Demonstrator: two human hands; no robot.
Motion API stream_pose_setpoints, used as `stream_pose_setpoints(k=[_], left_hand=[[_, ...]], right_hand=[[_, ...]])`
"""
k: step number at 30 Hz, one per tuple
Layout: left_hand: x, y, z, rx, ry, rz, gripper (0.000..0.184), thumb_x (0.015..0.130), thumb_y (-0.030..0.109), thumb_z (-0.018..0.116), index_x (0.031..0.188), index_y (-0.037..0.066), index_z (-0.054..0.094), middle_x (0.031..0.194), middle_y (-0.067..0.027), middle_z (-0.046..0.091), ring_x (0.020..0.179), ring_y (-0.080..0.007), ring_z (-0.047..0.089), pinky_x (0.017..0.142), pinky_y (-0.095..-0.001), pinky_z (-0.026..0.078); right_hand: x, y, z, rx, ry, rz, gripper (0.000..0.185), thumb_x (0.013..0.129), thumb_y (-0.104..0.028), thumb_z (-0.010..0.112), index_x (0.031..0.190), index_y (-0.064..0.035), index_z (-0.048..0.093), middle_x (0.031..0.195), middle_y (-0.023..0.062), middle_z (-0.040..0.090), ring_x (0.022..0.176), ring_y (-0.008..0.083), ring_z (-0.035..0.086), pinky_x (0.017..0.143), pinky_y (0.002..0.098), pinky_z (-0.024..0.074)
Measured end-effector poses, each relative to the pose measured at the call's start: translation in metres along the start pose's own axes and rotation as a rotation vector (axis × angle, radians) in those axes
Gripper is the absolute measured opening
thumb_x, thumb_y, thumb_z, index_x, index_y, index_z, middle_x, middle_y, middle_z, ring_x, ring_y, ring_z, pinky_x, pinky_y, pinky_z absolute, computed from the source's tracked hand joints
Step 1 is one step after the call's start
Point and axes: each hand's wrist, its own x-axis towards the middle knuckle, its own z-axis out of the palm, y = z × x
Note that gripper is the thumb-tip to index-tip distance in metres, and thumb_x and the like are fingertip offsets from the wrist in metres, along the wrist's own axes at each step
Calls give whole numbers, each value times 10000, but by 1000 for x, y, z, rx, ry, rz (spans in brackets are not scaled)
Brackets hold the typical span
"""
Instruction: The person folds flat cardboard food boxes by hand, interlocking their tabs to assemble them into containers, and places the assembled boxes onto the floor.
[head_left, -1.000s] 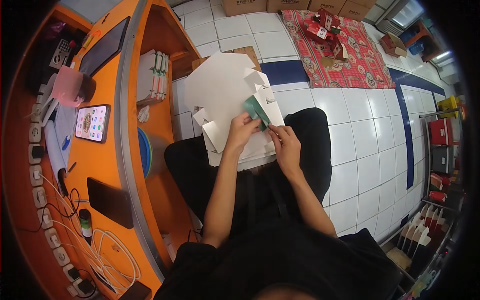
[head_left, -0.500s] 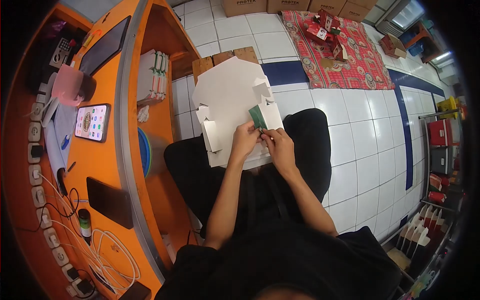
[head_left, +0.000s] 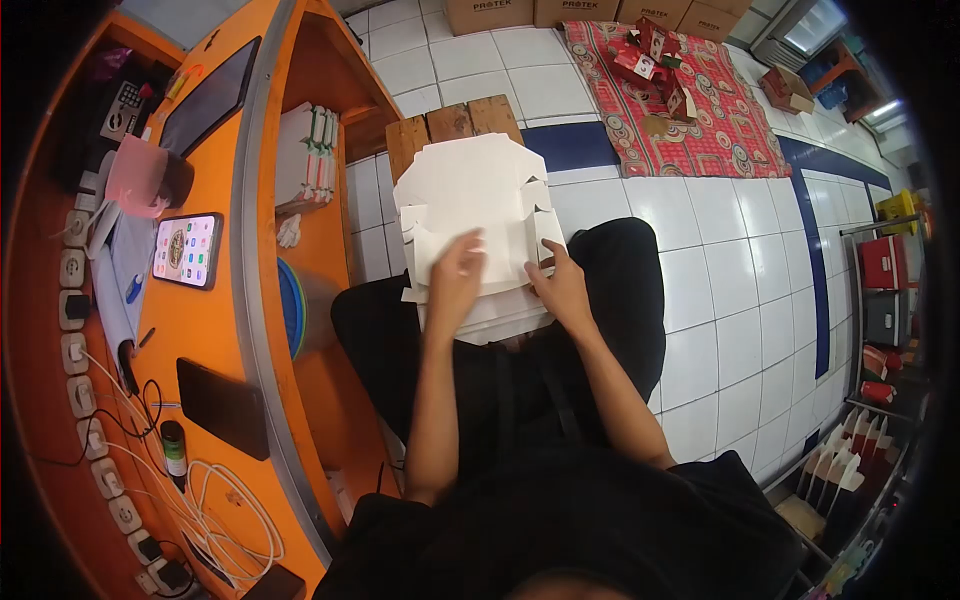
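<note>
Brown cardboard cartons (head_left: 490, 14) at back read "PROTEK"; white part-folded cardboard box (head_left: 480, 205) sits atop white card sheets (head_left: 500, 315) betw. knees (head_left: 628, 262); R hand (head_left: 562, 290) pinches its right side; L hand (head_left: 458, 275) blurred over left side, can't tell if gripping; orange wooden shelf unit (head_left: 325, 50) holds white-and-green cartons (head_left: 303, 150).

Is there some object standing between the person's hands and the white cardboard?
Nothing visible stands in the way. The right hand is at the right side of the white cardboard; the left hand, blurred, is over its near left part, with no object seen between.
</note>
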Motion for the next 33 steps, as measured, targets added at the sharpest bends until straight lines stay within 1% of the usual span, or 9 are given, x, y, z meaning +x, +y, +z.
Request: stream_pose_setpoints(k=[3,10,14,17,20,23,25,29,33], left_hand=[[-1,-2,-55,236,367,15,343,1057,204,590,1318,-5,670,1105,-110,734,1001,-182,672,898,-320,534],[-2,-42,-79,-513,-118,-399,470,1090,372,551,1406,26,601,1249,-66,680,1076,-190,659,897,-347,545],[2,-37,-70,-612,-268,-344,538,1022,416,653,1345,-11,600,1202,-97,668,1151,-204,640,899,-403,562],[2,-15,-67,-583,-248,-318,602,933,365,784,1304,-69,592,1155,-123,665,1031,-194,691,832,-339,600],[6,-12,-57,-456,-180,-283,605,892,318,835,1294,-65,594,1095,-110,657,878,-174,712,722,-317,621],[7,-12,-45,-546,-56,-290,585,899,332,830,1272,-56,601,1086,-109,662,894,-179,716,713,-318,618],[8,-16,-35,-500,27,-342,552,908,353,827,1241,-31,612,1079,-113,667,885,-187,715,729,-331,615],[7,-11,-8,-607,224,-315,475,915,373,825,1165,18,632,1057,-84,680,861,-162,698,689,-338,616],[-1,-9,6,-705,225,-272,484,952,374,792,1215,13,605,1081,-85,654,935,-178,688,745,-355,615]], right_hand=[[7,13,4,30,22,-45,341,958,-112,610,1251,58,657,1066,279,715,926,440,712,849,466,555],[-10,-8,-16,44,57,-272,334,979,-46,550,1284,36,659,1117,295,691,992,439,685,884,458,537],[-21,-21,-24,-28,31,-298,338,987,-41,542,1298,31,654,1107,288,691,981,433,681,885,462,532],[-24,-22,-22,-44,91,-291,353,990,-33,530,1319,32,640,1077,289,688,984,431,678,900,465,524],[-28,-36,-24,-36,29,-211,362,998,-67,569,1344,19,630,1150,258,668,1070,446,648,916,480,513],[-42,-57,-22,-34,367,-314,415,962,-174,693,1351,-37,647,1252,195,624,1153,424,598,976,491,479],[-53,-66,-34,-285,163,-721,499,875,-287,806,1313,-89,669,1283,136,582,1199,384,550,1052,488,422],[-58,-77,-19,-330,-100,-986,371,831,-241,826,1143,-95,691,1140,87,626,1137,309,572,1039,463,400],[-52,-65,9,-30,68,-716,150,865,-51,752,982,-64,658,910,104,656,911,308,625,882,440,448]])
